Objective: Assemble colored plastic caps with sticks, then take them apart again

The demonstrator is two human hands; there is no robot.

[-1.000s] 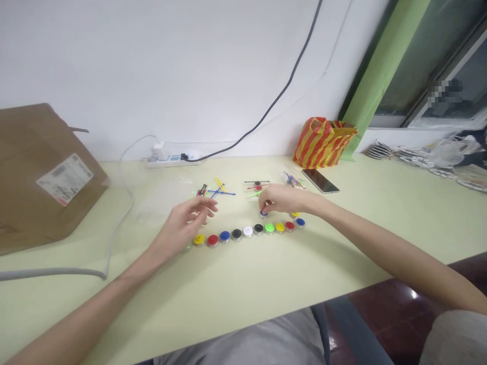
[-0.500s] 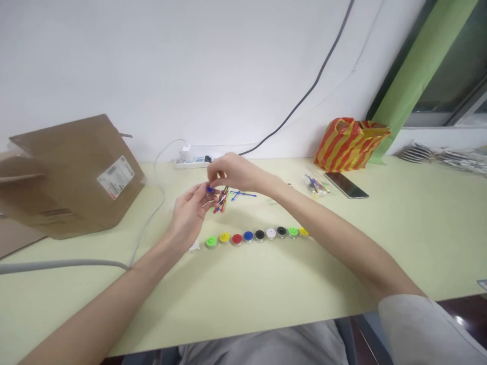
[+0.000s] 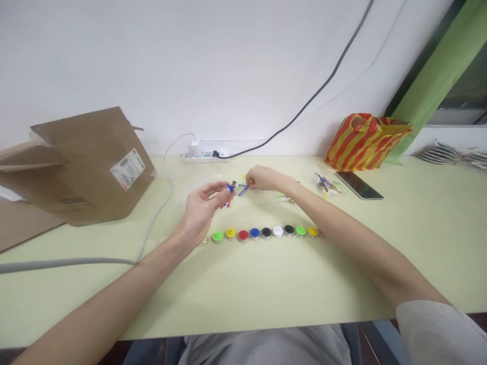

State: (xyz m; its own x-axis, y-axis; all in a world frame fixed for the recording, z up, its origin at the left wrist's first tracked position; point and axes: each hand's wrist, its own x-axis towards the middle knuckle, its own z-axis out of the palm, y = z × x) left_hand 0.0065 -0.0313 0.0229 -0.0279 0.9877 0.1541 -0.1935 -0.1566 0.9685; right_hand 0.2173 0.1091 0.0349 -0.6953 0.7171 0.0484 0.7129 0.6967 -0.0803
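My left hand [image 3: 203, 210] is raised above the pale green table [image 3: 266, 284], palm up, fingertips pinching a small blue piece [image 3: 230, 188]. My right hand [image 3: 262, 178] reaches to the pile of thin coloured sticks [image 3: 238, 191] just beyond it, fingers curled down onto them. What it grips is too small to make out. Below both hands runs a row of round coloured caps [image 3: 266, 232]: green, yellow, red, blue, black, white, black, green, yellow.
A brown cardboard box [image 3: 87, 165] stands at the left. A white power strip [image 3: 205, 153] with a black cable lies by the wall. A red-and-yellow striped bag [image 3: 365, 140], a phone [image 3: 359, 184] and a small packet of coloured parts [image 3: 325, 183] are at the right.
My right hand left the caps, carried a blue piece to my left hand, then dropped to the stick pile. My left hand now pinches the blue piece. The view swung left.
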